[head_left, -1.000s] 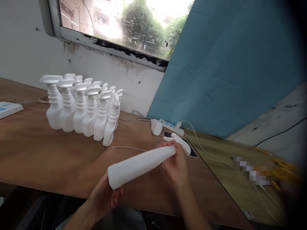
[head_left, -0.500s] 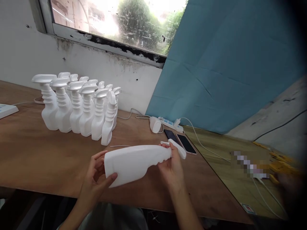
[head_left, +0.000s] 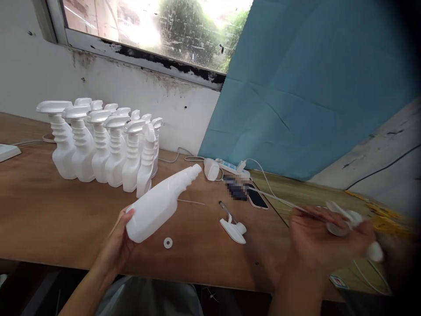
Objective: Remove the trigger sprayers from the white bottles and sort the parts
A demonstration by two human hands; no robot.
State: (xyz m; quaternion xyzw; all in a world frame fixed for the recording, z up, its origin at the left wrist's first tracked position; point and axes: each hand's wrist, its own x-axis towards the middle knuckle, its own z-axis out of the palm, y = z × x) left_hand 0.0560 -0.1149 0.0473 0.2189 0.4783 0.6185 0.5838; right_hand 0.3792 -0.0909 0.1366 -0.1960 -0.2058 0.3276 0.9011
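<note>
Bottle [head_left: 154, 208] is not yet capped, its base clasped by left hand [head_left: 119, 237]; right hand [head_left: 312, 241] grips sprayer [head_left: 338, 229] over tabletop's [head_left: 82, 224] right edge; capped bottles [head_left: 115, 170] stand toward back edge.

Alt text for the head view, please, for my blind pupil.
Left hand holds a tilted, uncapped white bottle; blurred right hand holds a white part. A spray head and ring lie on the brown table; spray bottles stand grouped.

Two hands [head_left: 120, 239], six front-row spray bottles [head_left: 113, 166], one headless bottle [head_left: 153, 210], one flat ring [head_left: 168, 246], one tabletop spray head [head_left: 234, 231].
</note>
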